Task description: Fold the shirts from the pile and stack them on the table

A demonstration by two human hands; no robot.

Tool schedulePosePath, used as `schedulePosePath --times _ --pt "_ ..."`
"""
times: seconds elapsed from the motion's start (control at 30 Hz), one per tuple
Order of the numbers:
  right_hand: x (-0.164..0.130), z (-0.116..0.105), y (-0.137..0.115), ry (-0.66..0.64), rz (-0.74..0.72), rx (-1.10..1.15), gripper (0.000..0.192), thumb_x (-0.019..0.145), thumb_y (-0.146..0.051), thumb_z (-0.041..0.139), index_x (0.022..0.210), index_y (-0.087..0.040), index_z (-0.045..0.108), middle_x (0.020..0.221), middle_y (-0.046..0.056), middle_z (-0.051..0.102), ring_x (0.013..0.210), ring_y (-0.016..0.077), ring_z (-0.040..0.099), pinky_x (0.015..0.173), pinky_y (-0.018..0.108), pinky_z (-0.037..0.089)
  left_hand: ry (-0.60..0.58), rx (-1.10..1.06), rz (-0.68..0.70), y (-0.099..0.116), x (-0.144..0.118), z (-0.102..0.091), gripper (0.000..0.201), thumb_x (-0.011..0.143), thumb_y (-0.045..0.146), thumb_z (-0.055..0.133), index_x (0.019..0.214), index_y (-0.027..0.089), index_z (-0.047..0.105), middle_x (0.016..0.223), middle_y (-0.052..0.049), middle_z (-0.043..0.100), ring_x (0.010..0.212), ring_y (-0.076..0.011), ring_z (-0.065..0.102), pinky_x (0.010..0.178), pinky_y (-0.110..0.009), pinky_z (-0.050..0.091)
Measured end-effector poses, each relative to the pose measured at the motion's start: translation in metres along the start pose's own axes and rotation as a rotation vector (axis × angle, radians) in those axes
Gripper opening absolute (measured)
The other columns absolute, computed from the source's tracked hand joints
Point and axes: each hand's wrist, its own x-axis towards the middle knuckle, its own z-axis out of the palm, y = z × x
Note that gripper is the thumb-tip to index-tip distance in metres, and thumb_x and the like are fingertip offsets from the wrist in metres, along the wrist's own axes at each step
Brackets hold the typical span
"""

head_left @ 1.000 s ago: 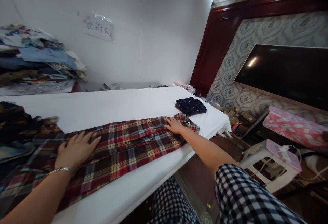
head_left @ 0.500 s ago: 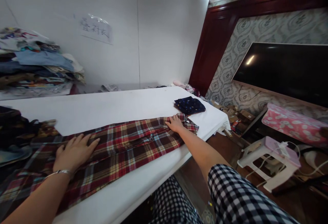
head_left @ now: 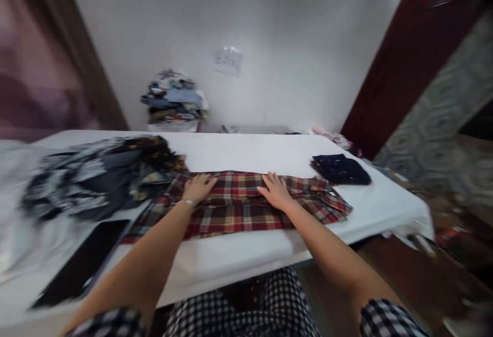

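A long red, brown and cream plaid cotton shirt [head_left: 246, 203], folded into a narrow band, lies flat across the middle of the white cloth-covered table [head_left: 239, 255], running parallel to the near edge and set a little back from it. The left hand [head_left: 198, 188] rests palm down on the upper left part of the band, fingers spread open and flat against the fabric, gripping nothing; a thin silver bracelet [head_left: 185, 203] circles its wrist. The right hand [head_left: 274, 191] lies palm down near the middle of the band, close beside the left, its fingers likewise open and pressed flat on the cloth. Both bare forearms reach in from the near edge, over a lap in black-and-white checked fabric [head_left: 246, 306]. Towards the right end of the table, just beyond the shirt's end and apart from it, sits a small folded navy garment with tiny coloured dots [head_left: 341, 169]. At the left end a loose heap of dark and grey patterned clothes [head_left: 96, 178] touches the shirt's left end, though the blur there hides the exact boundary. Near the left near corner lies a flat black rectangular slab [head_left: 82, 262], probably a tablet or phone. Behind the far edge, against the white wall, stands a stack of folded mixed-colour garments [head_left: 175, 100], with a small paper sheet [head_left: 228, 60] taped to the wall on its right.
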Motion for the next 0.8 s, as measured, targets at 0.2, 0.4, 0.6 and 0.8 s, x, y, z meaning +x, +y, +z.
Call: schedulePosePath --times 0.2,0.4,0.6,0.8 --pt "-0.007 0.031 -0.023 -0.098 -0.088 -0.09 0.066 0.095 -0.061 0.027 0.15 -0.025 0.035 0.159 0.01 0.026 0.148 0.0292 0.016 0.116 0.053 0.012 0.06 0.005 -0.06 -0.007 -0.013 -0.011 0.048 0.095 0.041 0.036 0.122 0.012 0.063 0.13 -0.015 0.062 0.12 -0.0187 0.056 0.097 -0.026 0.038" --pt "-0.006 0.045 -0.011 -0.002 -0.132 -0.146 0.064 0.095 -0.06 0.025 0.147 -0.025 0.041 0.156 0.01 0.032 0.146 0.0294 0.022 0.114 0.054 0.018 0.201 0.095 -0.238 -0.035 -0.065 -0.031 0.038 0.089 0.038 0.047 0.114 0.015 0.064 0.127 -0.015 0.061 0.123 -0.0277 0.052 0.104 -0.037 0.037" --pt "-0.005 0.047 -0.012 0.017 -0.14 -0.149 0.064 0.095 -0.058 0.027 0.146 -0.023 0.042 0.156 0.011 0.033 0.145 0.0311 0.023 0.114 0.053 0.019 0.201 0.109 -0.555 -0.057 -0.098 -0.044 0.055 0.088 0.054 0.041 0.109 0.008 0.062 0.119 -0.026 0.062 0.118 -0.0377 0.055 0.096 -0.047 0.043" --pt "-0.006 0.044 -0.014 0.009 -0.133 -0.108 0.062 0.095 -0.057 0.029 0.145 -0.024 0.044 0.155 0.01 0.034 0.145 0.0299 0.024 0.114 0.054 0.017 0.091 -0.094 -0.657 -0.059 -0.069 -0.051 0.057 0.08 0.055 0.058 0.1 0.003 0.067 0.107 -0.028 0.069 0.102 -0.0366 0.066 0.082 -0.04 0.05"
